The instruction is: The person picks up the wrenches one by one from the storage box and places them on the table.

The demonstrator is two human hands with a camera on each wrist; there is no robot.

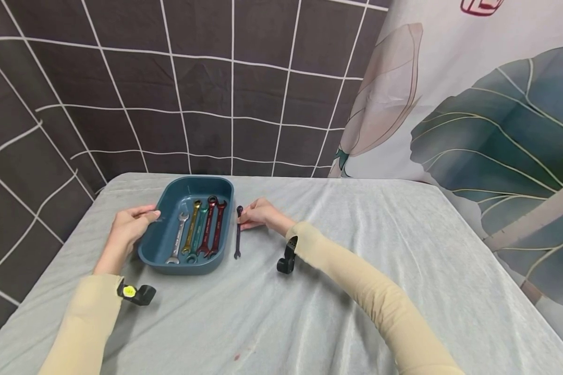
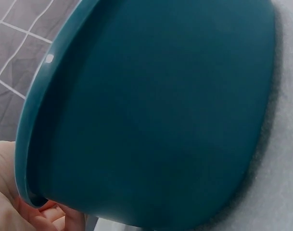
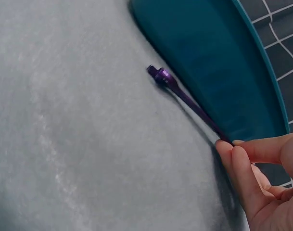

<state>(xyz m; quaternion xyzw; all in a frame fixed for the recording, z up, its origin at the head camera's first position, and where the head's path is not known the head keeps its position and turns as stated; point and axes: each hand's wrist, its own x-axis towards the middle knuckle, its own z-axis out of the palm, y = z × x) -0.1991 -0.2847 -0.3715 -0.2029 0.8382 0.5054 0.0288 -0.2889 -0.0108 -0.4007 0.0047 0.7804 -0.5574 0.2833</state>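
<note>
A teal plastic bin (image 1: 187,269) stands at the left of the cloth-covered table. My left hand (image 1: 130,224) grips its left rim, thumb on top; in the left wrist view, fingers curl under the rim's lip (image 2: 22,168). Just outside the bin's right wall, my right hand (image 1: 261,213) pinches a purple wrench (image 1: 237,242) near its far end. The wrist view shows the near end of that wrench (image 3: 192,103) close to the cloth; whether it touches is hard to tell. Inside the bin lie several wrenches: silver (image 1: 179,238), gold (image 1: 192,226), green (image 1: 198,233) and red (image 1: 209,224).
A pale grey cloth (image 1: 281,312) covers the table, with a small reddish spot (image 1: 236,357) near the front. Behind hangs a dark curtain with a white grid (image 1: 258,96), and a leaf-patterned curtain (image 1: 506,135) is at the right. Each wrist wears a black camera mount (image 1: 286,260).
</note>
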